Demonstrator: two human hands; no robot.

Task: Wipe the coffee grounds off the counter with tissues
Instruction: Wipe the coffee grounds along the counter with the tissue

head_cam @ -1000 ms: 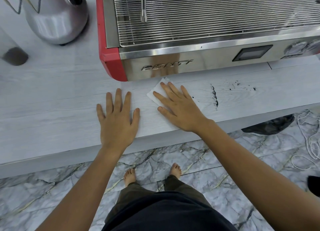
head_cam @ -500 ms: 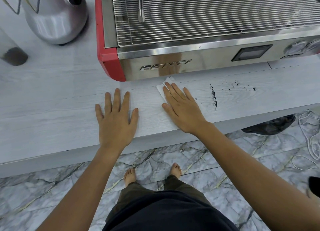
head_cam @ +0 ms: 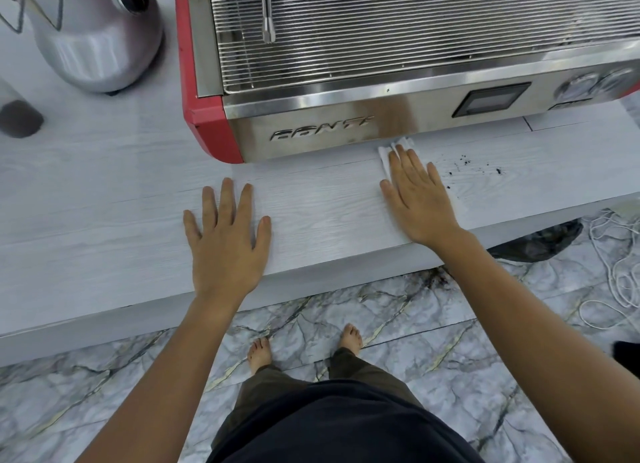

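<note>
Tissue (head_cam: 398, 147), white and crumpled, flattened under right hand (head_cam: 417, 199) beside dark grounds (head_cam: 464, 166).

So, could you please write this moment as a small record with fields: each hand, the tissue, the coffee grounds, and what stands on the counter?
left hand: left hand flat on the counter, fingers spread, holding nothing
right hand: right hand flat, pressing the tissue on the counter
tissue: white, mostly under the hand, a corner showing near the espresso machine
coffee grounds: dark coffee grounds scattered right of the right hand, not yet wiped
left of machine: rounded silver appliance
</note>
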